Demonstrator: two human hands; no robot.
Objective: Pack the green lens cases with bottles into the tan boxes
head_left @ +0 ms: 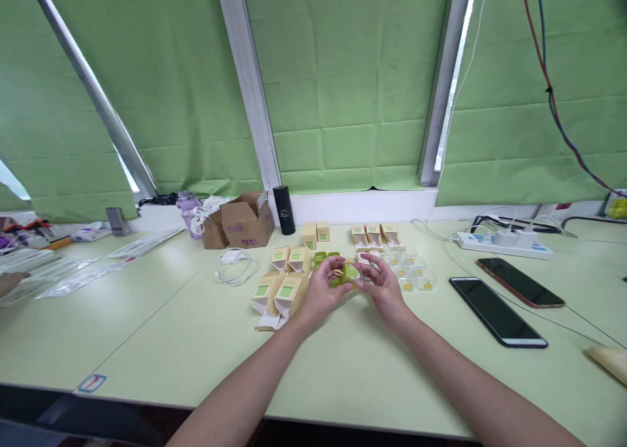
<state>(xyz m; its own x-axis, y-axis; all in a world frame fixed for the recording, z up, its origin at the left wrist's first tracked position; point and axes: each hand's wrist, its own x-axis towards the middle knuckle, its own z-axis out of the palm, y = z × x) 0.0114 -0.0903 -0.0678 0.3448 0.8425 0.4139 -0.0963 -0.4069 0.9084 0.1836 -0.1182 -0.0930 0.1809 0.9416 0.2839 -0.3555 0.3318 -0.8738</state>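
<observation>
Over the middle of the table, my left hand [326, 287] and my right hand [385, 287] face each other, fingers curled around a small, glossy green rounded case [349, 274]. A yellowish loop sticks out from its left side. My left thumb presses on its lower edge, and my right thumb and fingers grip its right side, where something clear or whitish shows. More green pieces [320, 257] lie just behind my left hand, partly hidden. Right of my right hand stand several clear plastic cups [410, 270] with yellow bits in them.
Open beige cartons [289, 290] with green labels lie at left; more cartons [373, 234] stand behind. A brown cardboard box [247, 219], black bottle [284, 210] and white cable [236, 267] are farther back. Two phones [497, 311] and a power strip [504, 243] lie right. Another person's hand [10, 282] shows far left.
</observation>
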